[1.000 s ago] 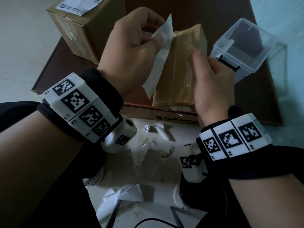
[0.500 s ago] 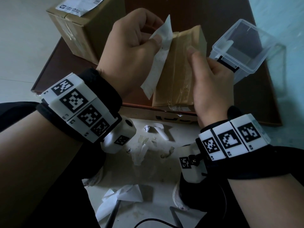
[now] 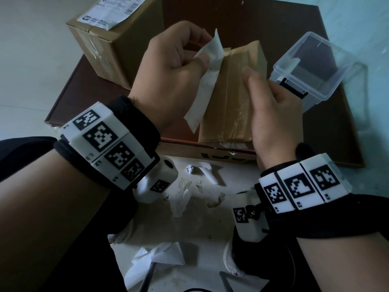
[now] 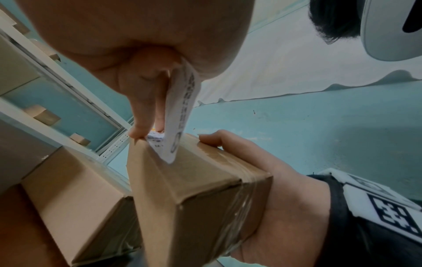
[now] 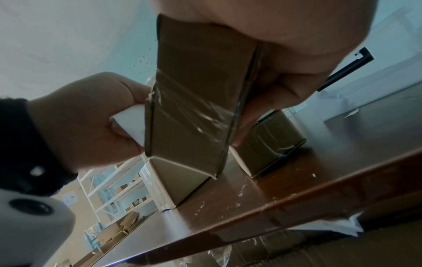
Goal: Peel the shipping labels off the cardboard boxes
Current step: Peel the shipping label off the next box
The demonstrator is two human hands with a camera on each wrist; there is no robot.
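I am partway through the peel on the small cardboard box (image 3: 231, 91): most of the shipping label (image 3: 207, 81) is already free and hangs as a white strip off the box's left face, and from the left wrist view only its far end seems to cling near the top corner. I judge the next move to be a steady pull up and away from the box with my left hand (image 3: 168, 68), kept low along the cardboard so the paper comes off whole and does not tear, while the other hand braces against that pull.

My left hand is curled, the thumb pressing the label against the side of the forefinger, knuckles turned up toward me. The label runs from that pinch down past the heel of the hand. My right hand (image 3: 275, 116) wraps the box from its right side, thumb laid flat on the taped upper face and the fingers (image 5: 248, 115) closed round the underside, so the box is held clear of the brown board (image 3: 263, 20) below it. Both wrists are raised and angled inward toward each other.

Beyond my left knuckles a larger cardboard box (image 3: 109, 45) stands on the board with its own label (image 3: 113, 11) on top, untouched. Just past my right fingertips sits a clear plastic container (image 3: 311, 66). Under my wrists, torn paper scraps (image 3: 183, 197) lie on the floor.
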